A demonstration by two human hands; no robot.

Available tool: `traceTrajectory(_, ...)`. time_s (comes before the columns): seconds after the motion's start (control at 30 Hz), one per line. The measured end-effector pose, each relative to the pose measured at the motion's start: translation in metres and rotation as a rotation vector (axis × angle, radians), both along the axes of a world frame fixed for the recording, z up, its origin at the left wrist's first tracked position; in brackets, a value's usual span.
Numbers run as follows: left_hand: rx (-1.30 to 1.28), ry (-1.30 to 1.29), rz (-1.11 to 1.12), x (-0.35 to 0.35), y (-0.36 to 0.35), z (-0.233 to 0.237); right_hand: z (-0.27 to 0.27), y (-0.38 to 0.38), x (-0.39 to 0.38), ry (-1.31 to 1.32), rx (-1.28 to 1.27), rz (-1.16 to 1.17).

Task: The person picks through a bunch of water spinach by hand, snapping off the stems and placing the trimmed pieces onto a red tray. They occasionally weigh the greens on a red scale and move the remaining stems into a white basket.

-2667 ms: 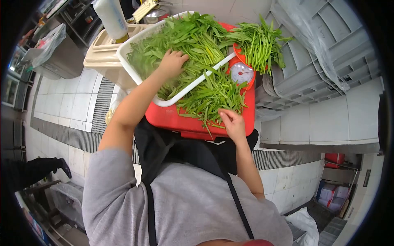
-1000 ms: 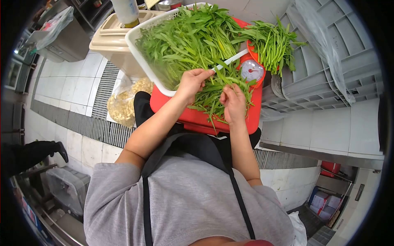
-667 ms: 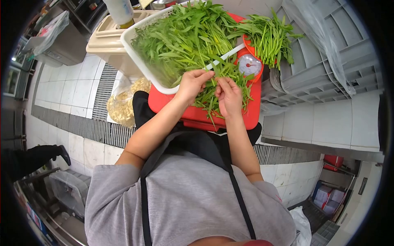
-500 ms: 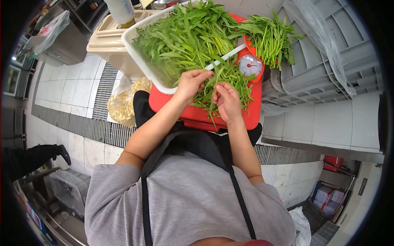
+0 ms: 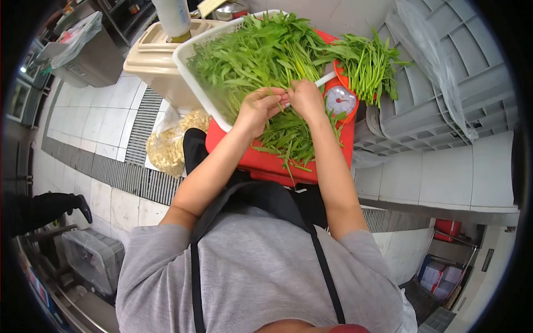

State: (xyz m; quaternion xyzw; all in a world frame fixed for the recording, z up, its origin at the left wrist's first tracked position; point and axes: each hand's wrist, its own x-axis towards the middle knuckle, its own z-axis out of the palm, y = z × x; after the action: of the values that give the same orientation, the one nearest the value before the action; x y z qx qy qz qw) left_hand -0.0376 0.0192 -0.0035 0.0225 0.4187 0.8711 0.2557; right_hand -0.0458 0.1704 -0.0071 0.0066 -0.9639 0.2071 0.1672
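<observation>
A white basket (image 5: 194, 72) heaped with leafy greens (image 5: 250, 53) stands on a red surface (image 5: 266, 162). My left hand (image 5: 259, 111) is at the basket's near rim, its fingers closed round green stems. Close against it, my right hand (image 5: 305, 99) pinches at the same stems. Below both hands lies a loose pile of greens (image 5: 291, 139) on the red surface. To the right, an orange scale (image 5: 340, 101) with a round dial carries a bunch of greens (image 5: 369, 69).
Grey plastic crates (image 5: 438, 83) stand at the right. A beige bin (image 5: 166, 72) and a bag of pale yellow pieces (image 5: 166, 147) are on the left. A person's dark-clothed leg (image 5: 55, 208) shows at the far left.
My right hand has moved up and left, off the loose pile, to meet my left hand at the basket rim. The view has shifted slightly.
</observation>
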Motion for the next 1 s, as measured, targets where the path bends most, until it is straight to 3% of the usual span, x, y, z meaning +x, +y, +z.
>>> traceTrajectory(0.03, 0.063, -0.088, 0.048, 0.000, 0.000, 0.007, 0.000, 0.000, -0.011, -0.153, 0.229, 0.005)
traceTrajectory(0.07, 0.069, -0.076, 0.056, -0.006, -0.006, 0.001, -0.002, 0.003, -0.015, -0.140, 0.235, 0.011)
traceTrajectory(0.13, 0.514, -0.196, 0.051, -0.015, -0.025, -0.013, 0.020, -0.002, -0.004, -0.032, 0.060, 0.030)
traceTrajectory(0.27, 0.492, -0.296, 0.214, -0.010, -0.035, 0.001, 0.074, -0.001, 0.035, 0.385, 0.007, -0.026)
traceTrajectory(0.4, 0.449, -0.290, 0.193, -0.003, -0.021, 0.008, 0.093, 0.000, 0.069, 0.441, -0.209, -0.097)
traceTrajectory(0.47, 0.418, -0.271, 0.177, 0.001, -0.016, 0.011, 0.098, 0.005, 0.082, 0.732, -0.273, -0.170)
traceTrajectory(0.5, 0.416, -0.259, 0.171, 0.003, -0.012, 0.013, 0.097, 0.011, 0.088, 0.732, -0.273, -0.174)
traceTrajectory(0.57, 0.420, -0.241, 0.144, 0.005, -0.007, 0.011, 0.093, 0.025, 0.097, 0.609, -0.764, -0.299)
traceTrajectory(0.6, 0.420, -0.238, 0.135, 0.006, -0.003, 0.013, 0.091, 0.027, 0.099, 0.618, -0.763, -0.305)
traceTrajectory(0.67, 0.340, -0.134, 0.100, 0.010, 0.002, 0.017, 0.082, 0.028, 0.101, 0.545, -1.220, -0.186)
traceTrajectory(0.73, 0.244, -0.127, 0.122, 0.008, 0.011, 0.024, 0.057, 0.028, 0.102, 0.500, -1.307, -0.199)
traceTrajectory(0.8, 0.113, -0.119, 0.149, -0.004, 0.018, 0.028, 0.027, 0.022, 0.103, 0.275, -1.812, -0.142)
traceTrajectory(0.9, 0.015, -0.062, 0.089, -0.008, 0.019, 0.039, 0.004, 0.009, 0.110, 0.121, -1.985, -0.115)
traceTrajectory(1.0, -0.084, -0.029, 0.011, -0.011, 0.020, 0.037, -0.002, 0.000, 0.115, -0.001, -1.880, -0.086)
